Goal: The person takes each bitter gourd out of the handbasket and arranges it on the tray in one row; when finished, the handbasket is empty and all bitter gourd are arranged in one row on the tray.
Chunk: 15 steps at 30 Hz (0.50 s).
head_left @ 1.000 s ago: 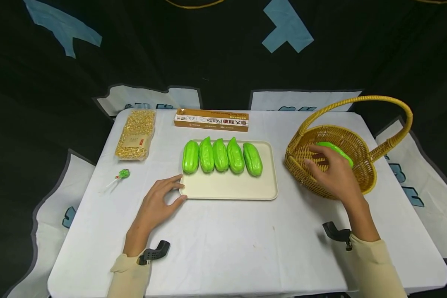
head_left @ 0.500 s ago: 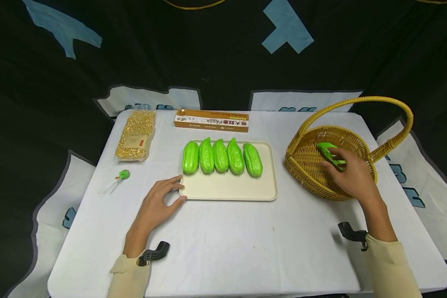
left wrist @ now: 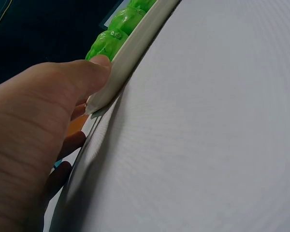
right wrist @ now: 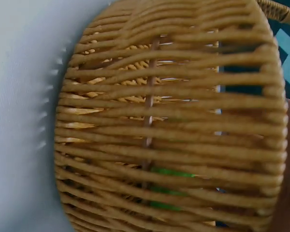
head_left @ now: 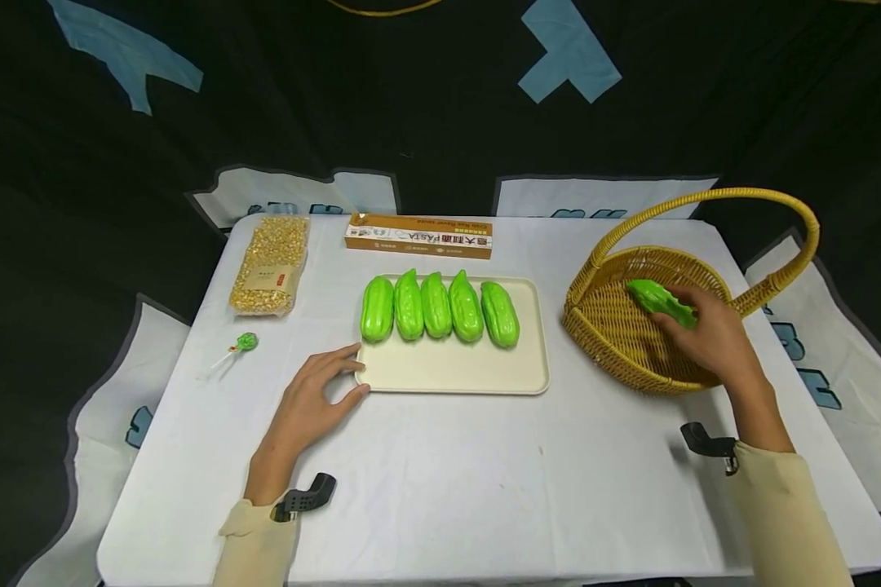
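My left hand (head_left: 310, 403) rests at the near left corner of a cream tray (head_left: 448, 377), its thumb and fingertips touching the rim. Several glossy green bitter melons (head_left: 436, 306) lie side by side along the tray's back left part. In the wicker basket (head_left: 609, 346) on the right, my right hand (head_left: 708, 334) holds one end of another bitter melon (head_left: 649, 295) between thumb and fingers. In the right wrist view the basket's woven side (right wrist: 174, 116) covers most of the picture, with green showing through the gaps. Some right fingers are hidden.
A bag of yellow kernels (head_left: 270, 265) lies at the back left, with a green-wrapped lollipop (head_left: 245, 342) in front of it. A pasta box (head_left: 418, 236) stands behind the tray. The basket's tall handle (head_left: 749, 194) arches over its opening.
My right hand has moved rightward inside the basket, from over the bitter melon to its right-hand end, and more of the melon shows. My left hand stays at the tray corner.
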Each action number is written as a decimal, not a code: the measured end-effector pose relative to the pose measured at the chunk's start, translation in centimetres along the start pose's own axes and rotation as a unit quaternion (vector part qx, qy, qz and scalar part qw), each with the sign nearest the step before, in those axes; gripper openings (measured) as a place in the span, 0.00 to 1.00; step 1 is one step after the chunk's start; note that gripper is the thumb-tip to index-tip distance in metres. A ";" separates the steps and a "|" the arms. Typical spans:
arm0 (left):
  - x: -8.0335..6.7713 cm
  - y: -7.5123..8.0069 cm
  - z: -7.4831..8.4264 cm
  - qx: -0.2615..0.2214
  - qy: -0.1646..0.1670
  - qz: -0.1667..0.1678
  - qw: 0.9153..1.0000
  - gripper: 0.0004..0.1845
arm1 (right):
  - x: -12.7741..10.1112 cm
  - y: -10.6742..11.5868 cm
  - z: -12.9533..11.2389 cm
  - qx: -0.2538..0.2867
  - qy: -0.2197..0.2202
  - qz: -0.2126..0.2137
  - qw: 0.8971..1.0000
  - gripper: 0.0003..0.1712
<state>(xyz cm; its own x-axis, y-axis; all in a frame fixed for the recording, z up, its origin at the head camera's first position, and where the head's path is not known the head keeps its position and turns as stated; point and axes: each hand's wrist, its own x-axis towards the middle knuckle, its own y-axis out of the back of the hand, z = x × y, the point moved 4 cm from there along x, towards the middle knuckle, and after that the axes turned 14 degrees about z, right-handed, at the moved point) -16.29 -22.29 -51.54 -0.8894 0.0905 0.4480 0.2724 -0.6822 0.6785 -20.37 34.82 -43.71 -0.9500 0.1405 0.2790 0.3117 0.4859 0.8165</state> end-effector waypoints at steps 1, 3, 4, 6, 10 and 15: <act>0.0 0.0 0.0 0.000 0.000 0.000 1.000 0.19 | 0.1 0.0 0.2 -0.001 -0.004 -0.001 1.000 0.35; 0.0 0.0 -0.1 -0.001 -0.002 0.002 1.000 0.19 | 0.3 -0.1 0.5 -0.005 -0.010 -0.005 1.000 0.35; 0.0 0.0 -0.1 -0.001 -0.003 0.003 1.000 0.19 | 0.4 -0.2 0.6 -0.006 -0.013 -0.007 1.000 0.35; 0.0 0.0 -0.2 -0.002 -0.005 0.004 1.000 0.19 | 0.5 -0.3 0.9 -0.009 -0.014 -0.010 1.000 0.35; -0.1 0.0 -0.3 -0.003 -0.007 0.007 1.000 0.19 | 0.6 -0.6 1.4 -0.010 -0.007 -0.016 1.000 0.34; -0.1 -0.1 -0.2 -0.007 -0.009 0.008 1.000 0.20 | 0.8 -0.9 2.0 -0.015 0.002 -0.027 1.000 0.35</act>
<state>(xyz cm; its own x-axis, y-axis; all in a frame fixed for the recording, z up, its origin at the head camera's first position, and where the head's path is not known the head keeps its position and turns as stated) -16.29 -22.42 -51.77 -0.8781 0.0928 0.4695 0.2810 -0.6942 0.6627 -21.49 36.20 -45.26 -0.9654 0.1105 0.2361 0.2601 0.4669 0.8452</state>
